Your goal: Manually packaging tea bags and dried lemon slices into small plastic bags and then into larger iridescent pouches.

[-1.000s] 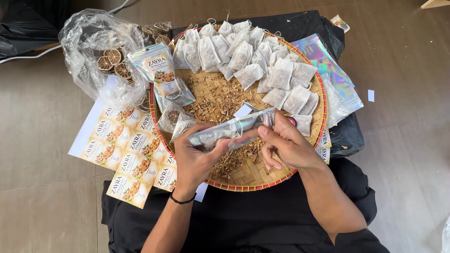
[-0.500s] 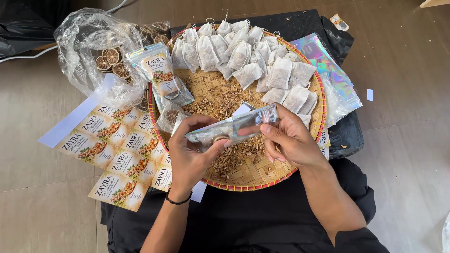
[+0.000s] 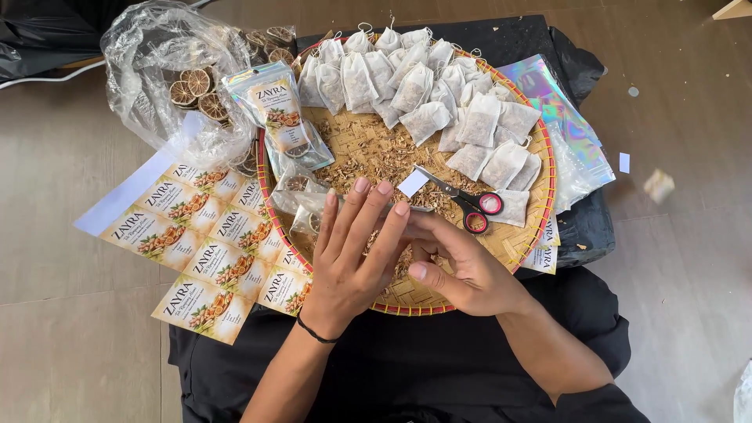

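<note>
My left hand (image 3: 356, 251) lies flat with its fingers stretched out over a clear plastic pouch (image 3: 301, 205), pressing it against the fingers of my right hand (image 3: 462, 270). Most of the pouch is hidden between the two hands; only its left end and a thin edge show. The hands hover over the near part of a round woven tray (image 3: 540, 168) strewn with loose dried herb chips (image 3: 368, 153). Black scissors with red-lined handles (image 3: 472, 205) lie on the tray just beyond my right hand, next to a small white label (image 3: 413, 182).
Several filled white tea bags (image 3: 439, 86) cover the tray's far side. A labelled pouch (image 3: 278, 110) leans on its left rim. A sheet of printed stickers (image 3: 204, 251) and a plastic bag of dried citrus slices (image 3: 180, 86) lie left; holographic pouches (image 3: 556, 110) lie right.
The pouch, held up lengthwise between both hands before, has come down toward me. My left hand has flattened over it. The scissors behind it now show.
</note>
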